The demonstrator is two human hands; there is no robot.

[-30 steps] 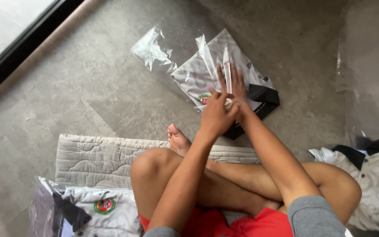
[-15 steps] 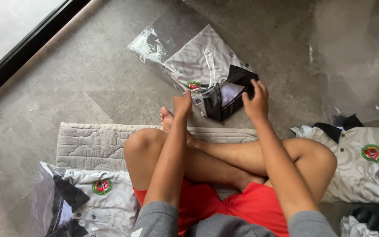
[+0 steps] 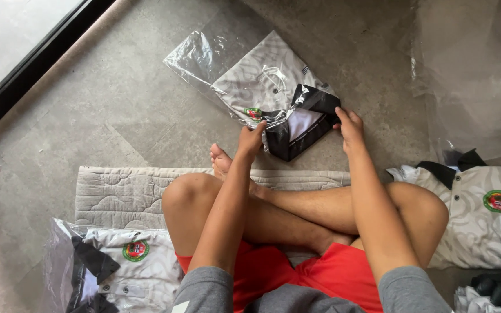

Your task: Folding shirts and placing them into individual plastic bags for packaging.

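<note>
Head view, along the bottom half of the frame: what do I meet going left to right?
Bagged white folded shirt with round badge → grey quilted mat → person's crossed bare legs in red shorts → unbagged white shirt with black collar.

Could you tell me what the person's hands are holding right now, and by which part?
Both hands grip the folded shirt in its clear bag at its near, black-collared end: left hand at the near-left corner, right hand at the right corner.

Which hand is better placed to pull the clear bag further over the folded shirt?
Left, probably: the left hand grips the clear bag edge at the folded shirt; the right hand pins its black collar end.
</note>
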